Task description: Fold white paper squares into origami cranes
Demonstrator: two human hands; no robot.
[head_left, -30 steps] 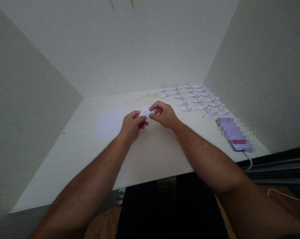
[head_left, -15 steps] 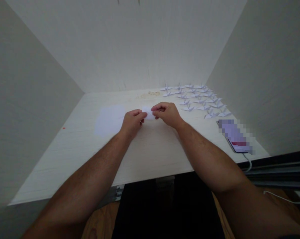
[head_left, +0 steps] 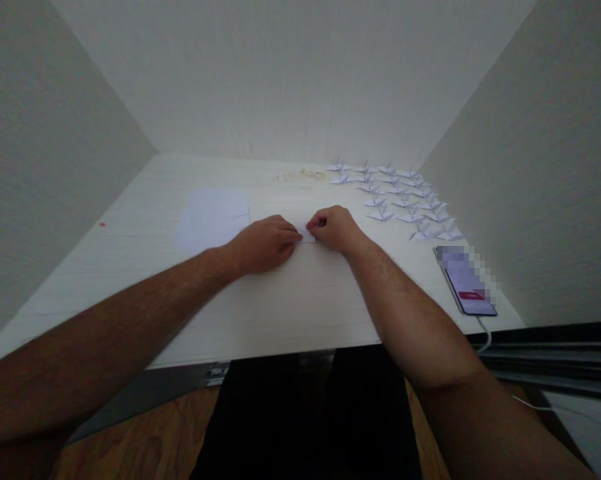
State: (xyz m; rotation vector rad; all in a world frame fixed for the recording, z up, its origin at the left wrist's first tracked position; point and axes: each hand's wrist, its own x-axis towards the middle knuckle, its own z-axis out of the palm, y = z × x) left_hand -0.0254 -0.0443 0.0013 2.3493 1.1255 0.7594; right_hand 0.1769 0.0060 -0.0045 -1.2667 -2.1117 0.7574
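A small folded piece of white paper [head_left: 307,234] lies on the white table [head_left: 290,300] between my two hands. My left hand [head_left: 263,243] rests on the table with its fingers pressed down on the paper's left part. My right hand [head_left: 333,229] has its fingers curled and pinched on the paper's right edge. Most of the paper is hidden under the fingers.
A stack of white paper sheets [head_left: 211,217] lies left of my hands. Several folded paper cranes [head_left: 398,199] stand in rows at the back right. A phone [head_left: 465,279] with a cable lies at the right. Walls close in the table on three sides.
Both hands have come down from above the table and now press the paper flat on it. The view has tilted so the table appears lower and wider.
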